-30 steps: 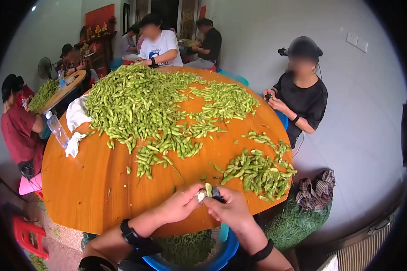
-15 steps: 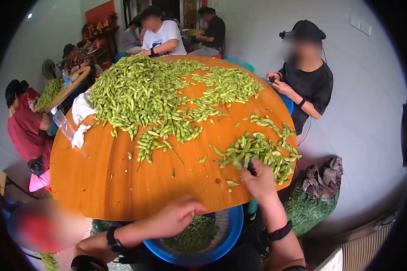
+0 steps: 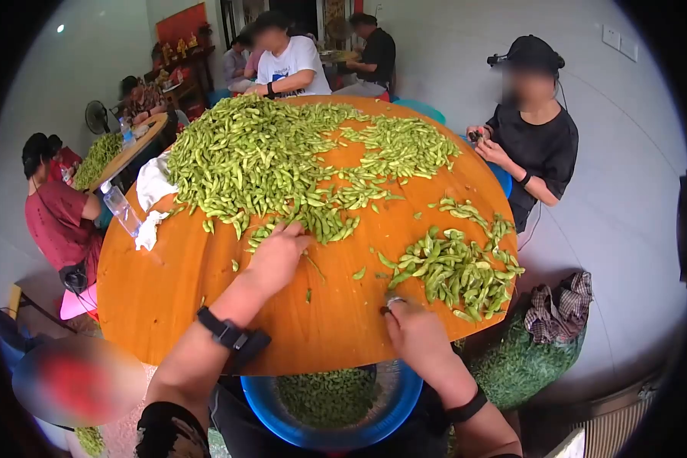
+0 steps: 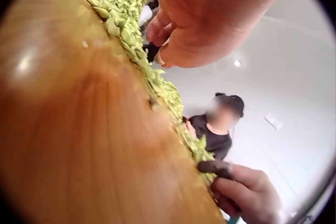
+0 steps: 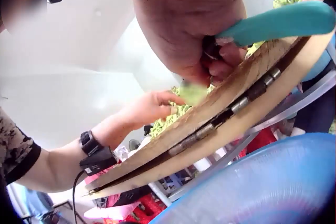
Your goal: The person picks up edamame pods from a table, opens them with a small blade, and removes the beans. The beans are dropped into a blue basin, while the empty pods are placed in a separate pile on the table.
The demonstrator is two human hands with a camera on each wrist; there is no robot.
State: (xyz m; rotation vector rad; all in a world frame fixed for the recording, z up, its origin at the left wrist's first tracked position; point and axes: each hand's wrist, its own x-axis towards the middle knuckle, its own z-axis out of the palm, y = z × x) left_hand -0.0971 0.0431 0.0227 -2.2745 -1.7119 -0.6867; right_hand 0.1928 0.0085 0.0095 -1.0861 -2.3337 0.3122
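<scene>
My left hand [image 3: 276, 259] reaches over the table to the near edge of a large heap of green soybean pods [image 3: 244, 160]. Its fingers touch the pods there, thumb and forefinger a little apart in the right wrist view. My right hand [image 3: 421, 336] grips a tool with a teal handle [image 5: 283, 23], which sticks out behind the palm; its working end is mostly hidden by the fingers. Dark coverings [image 4: 210, 167] show at the right fingertips. Beyond this hand lies a smaller pile of pods [image 3: 454, 271].
Below the round wooden table's edge [image 3: 160, 336] stands a blue basin [image 3: 256, 404] with small green beans in it. A filled green mesh sack [image 3: 527, 362] stands at right. A bottle [image 3: 122, 210] and white cloth [image 3: 154, 183] lie at left. Several people sit around.
My hands parted from a pod held between them. The right went to the smaller pile and drew back toward the near edge; the left passed over the basin, then reached the large heap.
</scene>
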